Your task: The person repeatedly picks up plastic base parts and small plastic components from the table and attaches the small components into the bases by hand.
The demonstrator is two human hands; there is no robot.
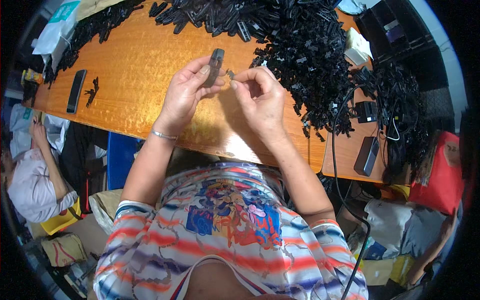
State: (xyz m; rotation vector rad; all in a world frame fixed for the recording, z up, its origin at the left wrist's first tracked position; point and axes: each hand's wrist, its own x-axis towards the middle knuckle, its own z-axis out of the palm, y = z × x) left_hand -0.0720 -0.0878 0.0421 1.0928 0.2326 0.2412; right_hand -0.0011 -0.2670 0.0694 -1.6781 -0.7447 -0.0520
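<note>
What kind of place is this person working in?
Probably a small hand-assembly workshop. A wooden table carries a huge heap of black plastic parts; the left hand holds one such piece, the right hand pinches a tiny part.

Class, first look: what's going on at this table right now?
A person sits at a wooden table, holding both hands up over it. The left hand grips a dark plastic piece upright. The right hand pinches a tiny part right beside it. A big pile of black parts lies just beyond.

Black phone (76,91) on orange table (135,75), heap of black parts (310,55)
</note>
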